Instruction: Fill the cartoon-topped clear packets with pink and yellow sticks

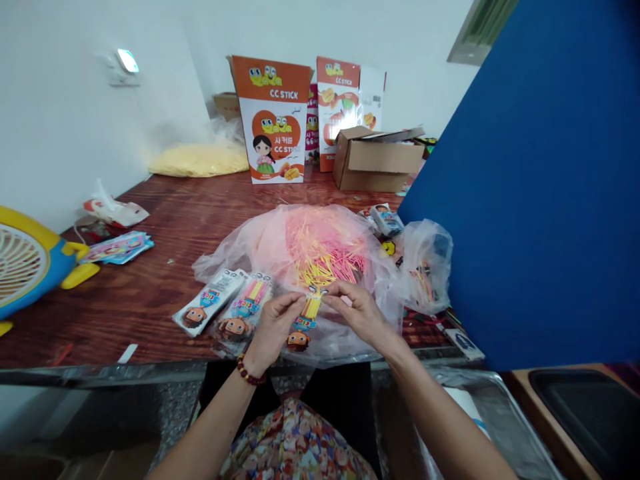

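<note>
— Red-brown wooden table (150, 293), white wall behind. Where is the narrow printed plastic packet with the cartoon face (303, 327)?
— At the near table edge, over the clear plastic bag of pink and yellow sticks (320, 247). Left hand (274, 327) pinches its left side; right hand (357, 310) pinches its top edge.
— Neighbours?
— Two filled packets of the same print (227, 310) lie flat just left. Orange cardboard box (273, 120) stands upright at the back.

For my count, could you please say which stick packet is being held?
The rightmost packet, pinched between left hand and right hand; two others lie flat to its left.
</note>
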The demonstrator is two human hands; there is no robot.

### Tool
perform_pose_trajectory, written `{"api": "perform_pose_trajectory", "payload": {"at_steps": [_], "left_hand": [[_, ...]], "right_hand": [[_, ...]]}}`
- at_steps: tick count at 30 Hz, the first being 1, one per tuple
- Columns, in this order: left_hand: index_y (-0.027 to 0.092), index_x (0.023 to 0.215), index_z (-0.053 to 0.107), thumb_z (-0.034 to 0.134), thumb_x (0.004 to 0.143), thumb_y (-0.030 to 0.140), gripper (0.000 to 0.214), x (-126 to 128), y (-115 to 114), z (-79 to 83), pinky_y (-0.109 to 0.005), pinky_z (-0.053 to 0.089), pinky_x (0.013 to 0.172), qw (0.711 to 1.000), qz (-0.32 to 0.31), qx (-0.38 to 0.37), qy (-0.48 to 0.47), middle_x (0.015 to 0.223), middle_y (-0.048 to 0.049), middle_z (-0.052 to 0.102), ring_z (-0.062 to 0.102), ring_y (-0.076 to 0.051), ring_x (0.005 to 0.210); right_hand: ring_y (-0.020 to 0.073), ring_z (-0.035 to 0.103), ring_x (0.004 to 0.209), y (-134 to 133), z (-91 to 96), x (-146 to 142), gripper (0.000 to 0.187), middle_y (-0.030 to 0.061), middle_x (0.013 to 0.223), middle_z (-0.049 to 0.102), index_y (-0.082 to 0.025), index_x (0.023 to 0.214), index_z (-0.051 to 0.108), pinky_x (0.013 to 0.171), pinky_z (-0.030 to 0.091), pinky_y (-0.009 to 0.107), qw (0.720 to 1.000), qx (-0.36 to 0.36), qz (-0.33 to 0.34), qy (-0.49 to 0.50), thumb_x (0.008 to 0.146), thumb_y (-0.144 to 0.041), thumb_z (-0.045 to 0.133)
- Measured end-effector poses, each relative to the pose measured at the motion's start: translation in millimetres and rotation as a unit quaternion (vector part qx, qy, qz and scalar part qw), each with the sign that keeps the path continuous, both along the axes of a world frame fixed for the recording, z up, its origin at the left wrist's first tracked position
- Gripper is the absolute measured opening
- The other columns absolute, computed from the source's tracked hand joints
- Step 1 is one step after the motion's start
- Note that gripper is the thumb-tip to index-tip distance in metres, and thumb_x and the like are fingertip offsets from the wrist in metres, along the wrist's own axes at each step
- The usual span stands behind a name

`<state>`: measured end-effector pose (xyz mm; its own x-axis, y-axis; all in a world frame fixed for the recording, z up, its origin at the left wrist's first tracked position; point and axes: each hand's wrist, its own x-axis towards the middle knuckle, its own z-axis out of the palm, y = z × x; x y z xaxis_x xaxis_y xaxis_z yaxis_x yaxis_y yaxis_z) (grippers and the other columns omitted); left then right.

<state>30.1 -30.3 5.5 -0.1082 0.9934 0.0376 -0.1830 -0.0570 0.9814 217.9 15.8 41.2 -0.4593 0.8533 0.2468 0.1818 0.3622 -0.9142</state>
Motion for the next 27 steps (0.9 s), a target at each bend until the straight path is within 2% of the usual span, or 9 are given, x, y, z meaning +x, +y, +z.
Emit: {"api": "perform_pose_trajectory", "payload": {"at_steps": [3, 5, 8, 11, 16, 21, 27], "left_hand": [[0.020, 0.090, 0.078, 0.074, 0.078, 0.035, 0.020, -3, -1, 3.7, -0.024, 0.048, 0.078, 1.000, 0.001, -0.001, -0.028, 0.089, -0.0013, 0.075, 0.063, -0.014, 0.081], [0.020, 0.095, 0.077, 0.077, 0.075, 0.032, 0.024, -4, -3, 7.5, -0.024, 0.048, 0.079, 0.997, -0.052, -0.033, -0.054, 0.094, -0.0024, 0.075, 0.064, -0.015, 0.084], [0.018, 0.094, 0.077, 0.082, 0.070, 0.030, 0.027, -5, -6, 11.5, -0.022, 0.047, 0.072, 0.986, -0.117, -0.092, -0.068, 0.089, -0.0031, 0.075, 0.063, -0.013, 0.076], [0.016, 0.089, 0.076, 0.083, 0.067, 0.030, 0.027, -4, -7, 11.2, -0.020, 0.044, 0.065, 0.988, -0.090, -0.107, -0.071, 0.082, -0.0015, 0.073, 0.059, -0.010, 0.067], [0.014, 0.083, 0.073, 0.083, 0.065, 0.031, 0.026, -4, -6, 7.0, -0.021, 0.042, 0.062, 0.995, -0.040, -0.082, -0.029, 0.074, 0.0007, 0.069, 0.056, -0.010, 0.064], [0.015, 0.081, 0.074, 0.081, 0.066, 0.029, 0.022, -7, -6, 5.9, -0.023, 0.043, 0.065, 0.998, -0.013, -0.057, -0.017, 0.075, 0.0006, 0.070, 0.058, -0.012, 0.067], [0.015, 0.087, 0.077, 0.081, 0.066, 0.030, 0.026, -9, -9, 2.5, -0.025, 0.047, 0.068, 0.996, -0.002, -0.078, -0.038, 0.081, -0.0024, 0.075, 0.063, -0.014, 0.070]], "right_hand": [[0.0125, 0.058, 0.068, 3, 4.5, -4, 0.020, -0.0012, 0.071, 0.063, -0.019, 0.076, 0.063, 0.066, 0.044, 0.025, 0.999, -0.025, 0.002, 0.024, 0.087, -0.035, 0.062], [0.0127, 0.059, 0.064, 5, 7.5, -7, 0.020, -0.0016, 0.067, 0.063, -0.019, 0.076, 0.062, 0.065, 0.046, 0.025, 0.996, -0.068, -0.002, 0.054, 0.086, -0.036, 0.063], [0.0125, 0.060, 0.059, 7, 8.5, -12, 0.021, -0.0024, 0.063, 0.062, -0.019, 0.073, 0.061, 0.062, 0.046, 0.026, 0.990, -0.115, -0.014, 0.083, 0.081, -0.038, 0.067], [0.0122, 0.060, 0.060, 7, 5.0, -16, 0.024, -0.0028, 0.065, 0.062, -0.019, 0.075, 0.061, 0.064, 0.047, 0.026, 0.980, -0.159, -0.005, 0.120, 0.076, -0.042, 0.070], [0.0104, 0.054, 0.061, 1, -7.3, -29, 0.030, -0.0040, 0.069, 0.061, -0.019, 0.076, 0.060, 0.063, 0.045, 0.025, 0.960, -0.244, 0.021, 0.137, 0.065, -0.040, 0.079], [0.0146, 0.057, 0.073, -6, -14.3, -48, 0.026, -0.0006, 0.078, 0.064, -0.019, 0.076, 0.064, 0.072, 0.047, 0.028, 0.949, -0.265, -0.001, 0.173, 0.064, -0.038, 0.077], [0.0111, 0.048, 0.062, -2, -22.8, -56, 0.021, -0.0032, 0.068, 0.057, -0.019, 0.067, 0.060, 0.062, 0.040, 0.024, 0.962, -0.221, -0.030, 0.159, 0.064, -0.034, 0.074]]}}
